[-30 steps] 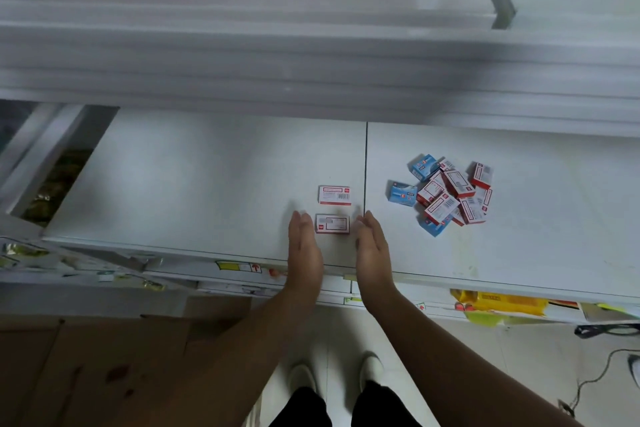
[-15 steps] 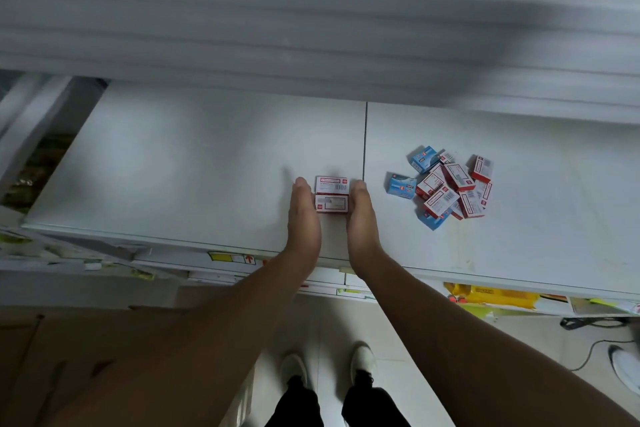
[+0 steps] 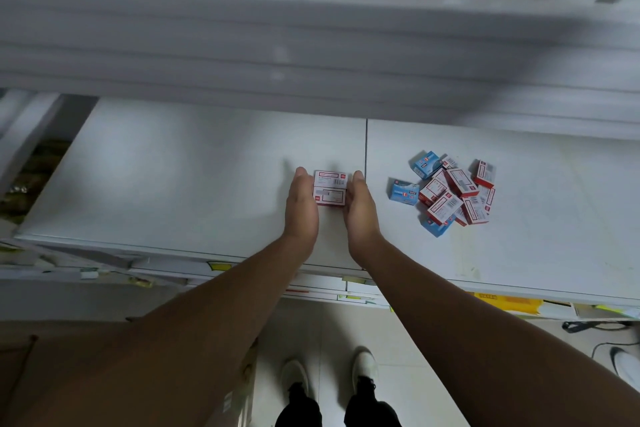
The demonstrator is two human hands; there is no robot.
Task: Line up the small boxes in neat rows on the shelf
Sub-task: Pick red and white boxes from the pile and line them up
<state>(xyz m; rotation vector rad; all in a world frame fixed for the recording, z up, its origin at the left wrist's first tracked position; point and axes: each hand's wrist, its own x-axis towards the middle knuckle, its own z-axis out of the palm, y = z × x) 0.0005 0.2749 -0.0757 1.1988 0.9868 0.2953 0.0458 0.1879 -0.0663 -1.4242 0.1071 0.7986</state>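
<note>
**Two boxes squared between flat hands on the shelf**

Wide white metal shelf board (image 3: 180, 177), split by a dark seam right of centre; blurred white upper shelving above. Pale tiled floor (image 3: 408, 357) below the front edge, brown cardboard carton (image 3: 41, 357) lower left, black cable at far right. Loose heap of small red-and-white and blue cardboard boxes (image 3: 450, 194) on the right panel, tilted and overlapping, well apart from the hands. Left hand (image 3: 301, 208) and right hand (image 3: 360, 211) with fingers straight, pressed against either side of two small red-and-white boxes (image 3: 329, 188) lying flat, touching, one behind the other, just left of the seam. White shoes beneath.
</note>
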